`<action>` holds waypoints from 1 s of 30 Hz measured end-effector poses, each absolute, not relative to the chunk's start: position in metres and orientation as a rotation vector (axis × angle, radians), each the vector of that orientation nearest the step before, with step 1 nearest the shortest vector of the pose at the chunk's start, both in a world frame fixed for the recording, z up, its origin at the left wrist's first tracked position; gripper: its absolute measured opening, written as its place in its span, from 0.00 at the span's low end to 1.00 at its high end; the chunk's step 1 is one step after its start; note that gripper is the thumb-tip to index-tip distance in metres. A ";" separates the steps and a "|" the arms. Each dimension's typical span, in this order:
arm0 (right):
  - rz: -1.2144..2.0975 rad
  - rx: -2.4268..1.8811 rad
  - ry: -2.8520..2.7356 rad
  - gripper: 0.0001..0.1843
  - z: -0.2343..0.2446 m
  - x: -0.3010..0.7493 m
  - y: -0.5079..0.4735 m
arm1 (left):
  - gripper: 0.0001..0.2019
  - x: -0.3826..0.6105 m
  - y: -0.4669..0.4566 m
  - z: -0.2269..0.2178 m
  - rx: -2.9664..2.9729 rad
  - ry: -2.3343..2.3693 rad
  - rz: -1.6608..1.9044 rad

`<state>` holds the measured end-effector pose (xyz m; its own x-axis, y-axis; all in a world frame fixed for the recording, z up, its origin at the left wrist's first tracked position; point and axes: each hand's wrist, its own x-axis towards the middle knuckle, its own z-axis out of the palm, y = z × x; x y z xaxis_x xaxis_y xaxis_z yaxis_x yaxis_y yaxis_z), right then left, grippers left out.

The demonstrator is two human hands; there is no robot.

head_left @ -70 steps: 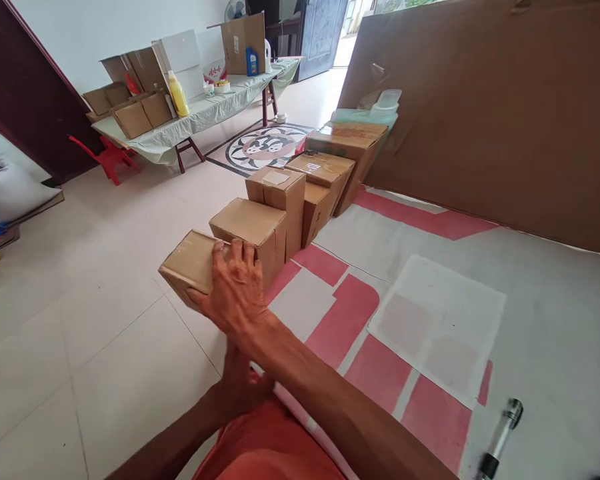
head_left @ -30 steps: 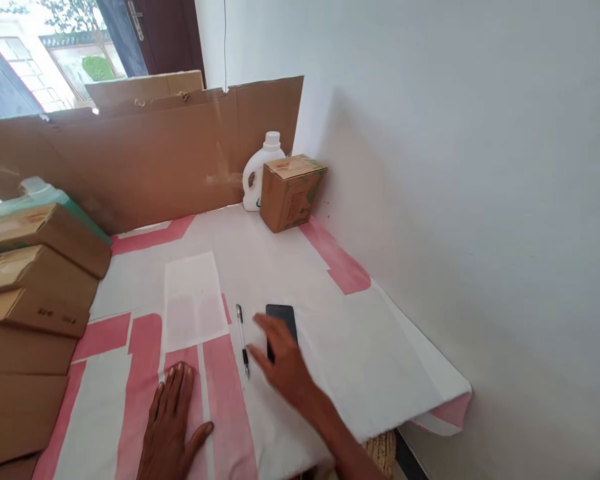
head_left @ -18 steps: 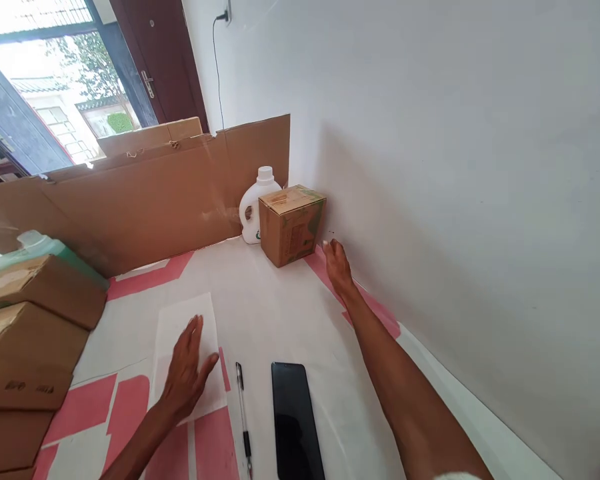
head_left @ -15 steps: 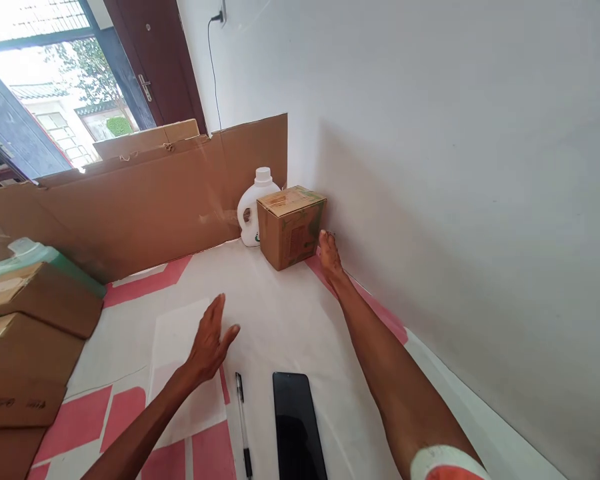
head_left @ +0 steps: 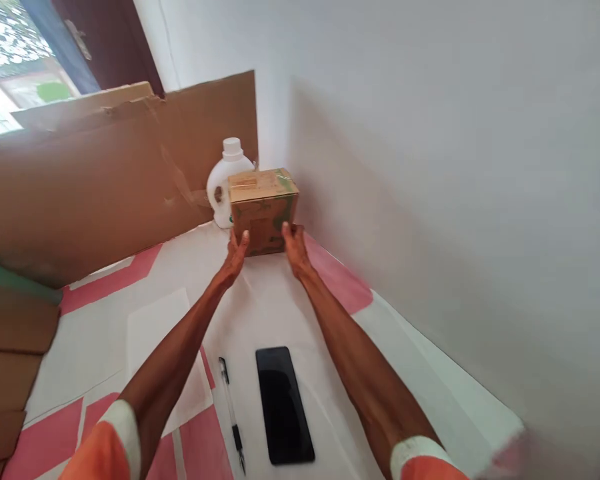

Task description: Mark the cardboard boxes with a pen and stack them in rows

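At the far corner of the tabletop (head_left: 253,310), the cardboard box (head_left: 263,219) sits close beside the wall (head_left: 430,167), leaving little room on its right. The left hand (head_left: 235,255) and right hand (head_left: 296,249) clasp its lower part, one at each side. Nearer, open surface stretches to the phone (head_left: 284,405) and pen (head_left: 232,417). A white jug (head_left: 225,175) and cardboard panel (head_left: 125,160) block the way behind; cartons (head_left: 10,377) line the left.

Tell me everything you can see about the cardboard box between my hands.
The box looks like brown cardboard, closed, with glossy tape on top and green markings on the top and front. It sits upright, partly hiding the white jug. Your left hand and right hand hold its lower sides, thumbs toward the front. Whether its base is lifted is unclear.
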<state>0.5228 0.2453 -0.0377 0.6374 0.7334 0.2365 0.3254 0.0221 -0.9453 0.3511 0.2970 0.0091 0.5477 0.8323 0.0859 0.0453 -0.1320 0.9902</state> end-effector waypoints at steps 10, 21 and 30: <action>0.708 -1.329 -1.091 0.51 0.029 0.313 0.075 | 0.36 0.126 0.108 0.024 1.506 1.131 0.922; 1.037 -1.269 -1.280 0.53 0.021 0.169 -0.078 | 0.37 -0.017 -0.071 0.036 1.491 1.526 1.032; 0.926 -1.318 -1.343 0.45 -0.029 0.195 -0.077 | 0.33 -0.044 -0.046 -0.016 1.306 1.430 1.296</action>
<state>0.1951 -0.0765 -0.0295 0.0912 0.9863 0.1372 0.2226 0.1141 -0.9682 -0.0438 -0.0462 -0.0160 -0.1584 0.9840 0.0810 0.1776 -0.0523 0.9827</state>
